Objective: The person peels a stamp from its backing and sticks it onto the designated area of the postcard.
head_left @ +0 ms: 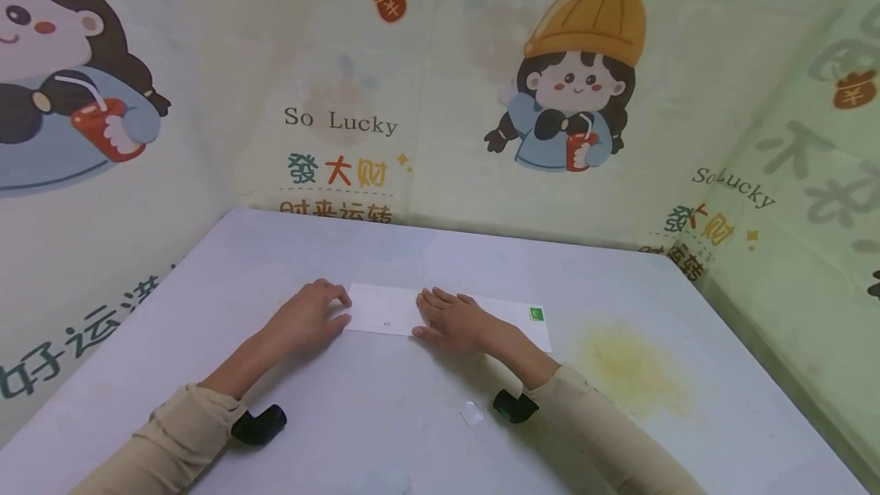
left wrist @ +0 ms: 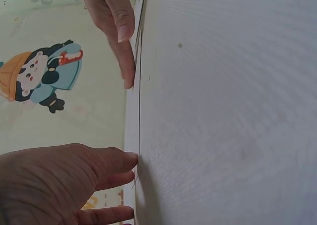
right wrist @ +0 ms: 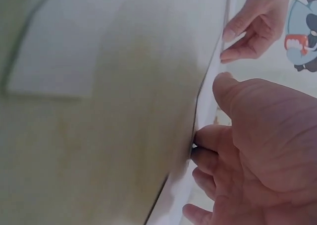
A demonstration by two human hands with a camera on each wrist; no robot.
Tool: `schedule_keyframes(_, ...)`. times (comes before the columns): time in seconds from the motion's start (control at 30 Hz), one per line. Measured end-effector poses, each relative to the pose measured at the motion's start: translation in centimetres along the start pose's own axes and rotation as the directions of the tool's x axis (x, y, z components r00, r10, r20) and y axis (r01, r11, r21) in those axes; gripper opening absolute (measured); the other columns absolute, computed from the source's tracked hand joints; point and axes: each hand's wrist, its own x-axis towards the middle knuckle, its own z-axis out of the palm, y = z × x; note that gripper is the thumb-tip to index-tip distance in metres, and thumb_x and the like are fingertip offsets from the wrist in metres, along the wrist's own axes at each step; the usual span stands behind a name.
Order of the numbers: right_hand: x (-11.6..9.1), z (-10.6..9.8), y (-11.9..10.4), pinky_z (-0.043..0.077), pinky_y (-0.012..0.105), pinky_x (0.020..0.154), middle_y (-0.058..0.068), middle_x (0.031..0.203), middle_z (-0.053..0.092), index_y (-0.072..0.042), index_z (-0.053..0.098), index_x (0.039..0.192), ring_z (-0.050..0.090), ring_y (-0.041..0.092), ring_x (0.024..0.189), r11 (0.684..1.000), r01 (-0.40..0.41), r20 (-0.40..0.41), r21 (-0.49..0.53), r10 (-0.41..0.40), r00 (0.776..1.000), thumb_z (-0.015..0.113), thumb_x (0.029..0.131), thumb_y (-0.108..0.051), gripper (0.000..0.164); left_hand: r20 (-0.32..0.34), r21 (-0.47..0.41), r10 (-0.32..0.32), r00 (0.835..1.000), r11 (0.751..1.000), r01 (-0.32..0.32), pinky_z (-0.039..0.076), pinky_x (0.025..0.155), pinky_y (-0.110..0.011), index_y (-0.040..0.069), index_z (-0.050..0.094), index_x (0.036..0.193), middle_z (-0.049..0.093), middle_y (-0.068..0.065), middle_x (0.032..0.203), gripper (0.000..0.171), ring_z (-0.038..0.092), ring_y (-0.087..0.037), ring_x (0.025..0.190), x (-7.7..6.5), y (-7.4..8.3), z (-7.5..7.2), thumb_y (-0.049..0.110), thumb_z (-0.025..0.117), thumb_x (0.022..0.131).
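A long white envelope point(head_left: 385, 312) lies flat across the middle of the white table, a green stamp point(head_left: 536, 315) near its right end and a small dark mark near its lower edge. At the envelope's left end is my left hand point(head_left: 312, 315), thumb and index finger apart with their tips right at that short edge. My right hand point(head_left: 454, 321) rests palm down on the envelope with fingers extended, covering part of its middle. Seen from the left wrist, the left thumb point(left wrist: 121, 159) touches down low along the thin white line of paper and table.
Nearer me on the table point(head_left: 371, 434) lies a small pale, glossy rectangle point(head_left: 472, 413). A yellow stain point(head_left: 632, 365) marks the tabletop on the right. Printed cloth walls point(head_left: 440, 136) stand behind and at both sides. Dark devices point(head_left: 260, 425) are worn under both wrists.
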Motion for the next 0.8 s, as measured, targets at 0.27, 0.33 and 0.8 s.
schedule_keyframes(0.27,-0.7,0.0,0.4,0.02,0.054,0.123,0.007,0.169,0.025,-0.008,0.029,0.161,0.015,0.025,0.158,1.0,0.014,0.012,-0.021,-0.014,1.0,0.044,0.108,-0.048,0.069,0.004,-0.001,-0.003,1.0,1.0,0.003,0.05,0.097,-0.055,0.005,0.071,0.106,0.064,-0.021,0.12,0.017,0.06,-0.038,0.112,-0.1,0.3,-0.1,0.011,0.075,0.09)
schedule_keyframes(0.33,-0.8,0.0,0.5,0.019,0.054,0.123,0.006,0.169,0.024,-0.008,0.028,0.162,0.014,0.025,0.158,1.0,0.018,0.015,-0.017,-0.017,1.0,0.043,0.108,-0.048,0.069,-0.008,0.008,-0.001,1.0,1.0,0.001,0.05,0.097,-0.055,0.006,0.071,0.106,0.064,-0.022,0.12,0.017,0.06,-0.038,0.112,-0.1,0.3,-0.1,0.011,0.074,0.091)
schedule_keyframes(0.8,-1.6,0.5,1.3,0.022,0.056,0.122,0.008,0.168,0.025,-0.008,0.029,0.161,0.016,0.028,0.157,0.991,0.04,-0.08,0.129,-0.03,0.996,0.043,0.109,-0.044,0.065,-0.008,0.008,-0.006,1.0,1.0,0.006,0.05,0.097,-0.055,0.006,0.071,0.106,0.064,-0.021,0.118,0.016,0.06,-0.037,0.11,-0.2,0.4,-0.1,0.011,0.074,0.091)
